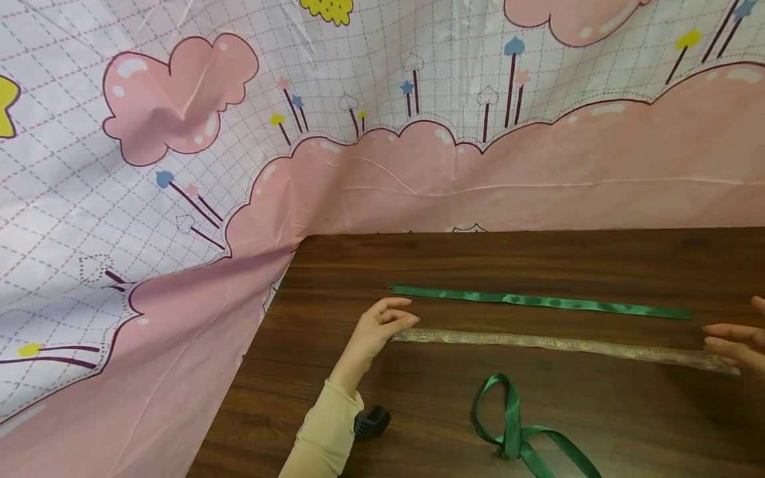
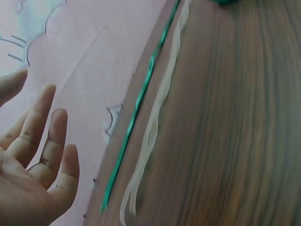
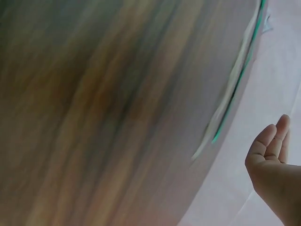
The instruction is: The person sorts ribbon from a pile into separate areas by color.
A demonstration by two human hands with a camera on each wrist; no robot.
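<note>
A sheer, pale gold ribbon with repeated lettering lies stretched across the dark wooden table. Behind it runs a green satin ribbon, roughly parallel. My left hand hovers by the gold ribbon's left end, fingers loosely bent; the left wrist view shows this hand with spread fingers and nothing in them. Over the ribbon's right end, my right hand is partly cut off by the frame edge. In the right wrist view, the right hand has relaxed fingers that hold nothing, apart from both ribbons.
A looped green ribbon lies near the front of the table. Beside the left sleeve is a black object, probably the wrist camera. A pink and white printed sheet hangs along the table's back and left edges.
</note>
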